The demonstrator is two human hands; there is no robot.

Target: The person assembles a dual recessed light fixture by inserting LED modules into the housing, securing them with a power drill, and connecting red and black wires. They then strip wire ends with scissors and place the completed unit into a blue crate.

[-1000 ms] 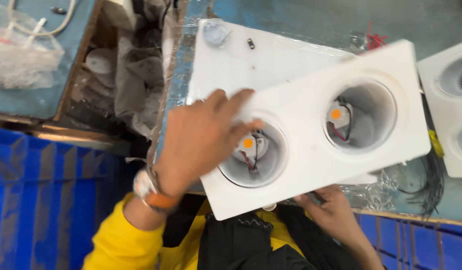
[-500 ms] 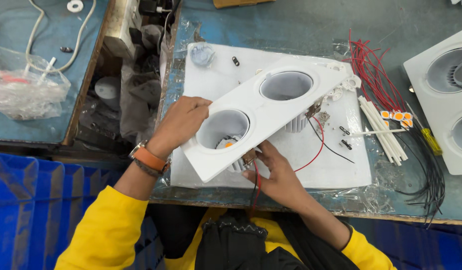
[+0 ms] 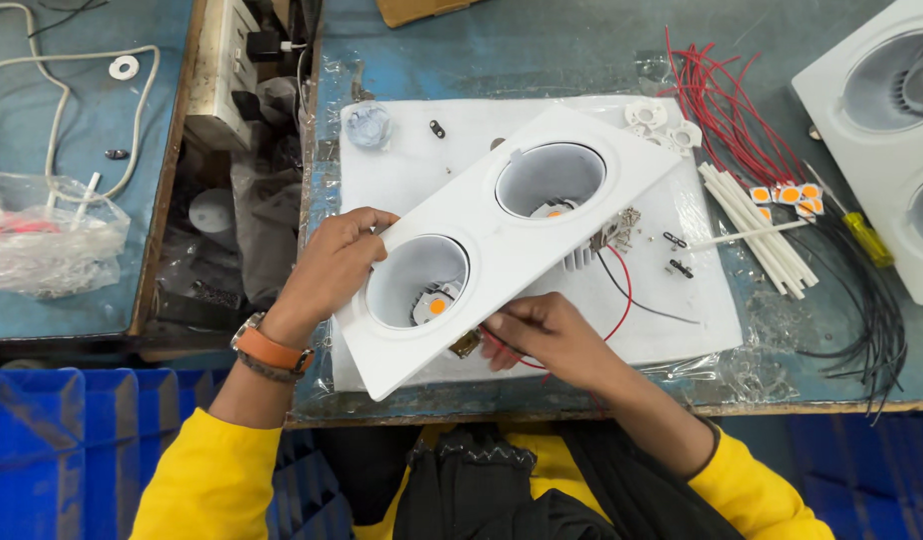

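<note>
Our left hand [image 3: 332, 268] gripped the smooth white two-holed rectangular plastic housing [image 3: 512, 240]; our right hand [image 3: 542, 335] pinched wiring beneath its near edge.

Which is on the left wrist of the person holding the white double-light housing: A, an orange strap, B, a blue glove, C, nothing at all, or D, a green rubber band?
A: an orange strap circles the wrist just behind the left hand, which grips the edge of the white housing.

A blue workbench [image 3: 582, 50] carries a white foam pad [image 3: 422, 170] at centre. Red wires [image 3: 732, 110] and white tubes [image 3: 762, 225] lie right.
</note>
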